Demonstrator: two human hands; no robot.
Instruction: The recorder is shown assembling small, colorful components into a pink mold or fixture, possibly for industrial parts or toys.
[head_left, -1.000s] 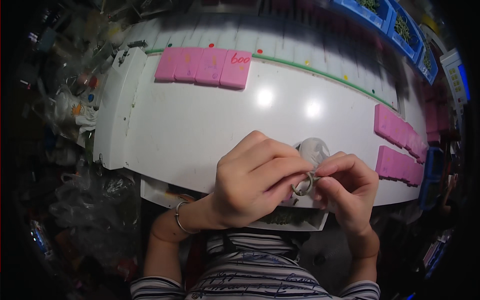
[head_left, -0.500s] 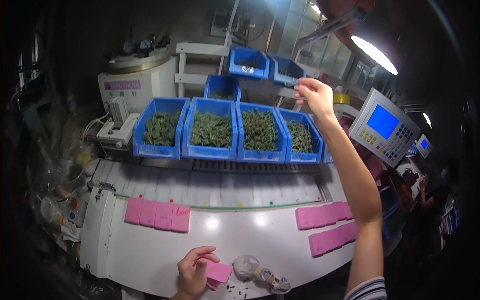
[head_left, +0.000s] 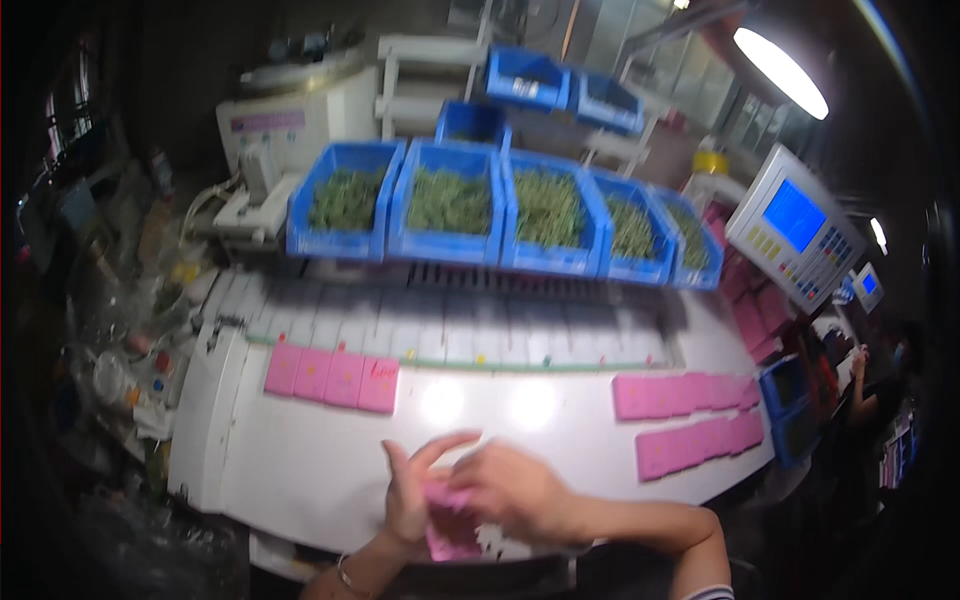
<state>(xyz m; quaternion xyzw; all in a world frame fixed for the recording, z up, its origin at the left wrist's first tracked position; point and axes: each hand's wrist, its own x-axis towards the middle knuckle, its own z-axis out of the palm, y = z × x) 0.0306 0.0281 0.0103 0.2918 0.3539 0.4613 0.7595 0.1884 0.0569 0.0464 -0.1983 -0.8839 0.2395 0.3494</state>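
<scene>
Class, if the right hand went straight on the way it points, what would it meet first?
Probably the pink block, with the left hand just beyond; blur leaves depth unclear.

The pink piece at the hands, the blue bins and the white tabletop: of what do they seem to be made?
Pink piece: perhaps rubber, looking matte, but blur leaves this open.
Blue bins: probably moulded plastic, given even colour and smooth rims.
White tabletop: hard and glossy, maybe laminate; it shows two bright reflections.
</scene>
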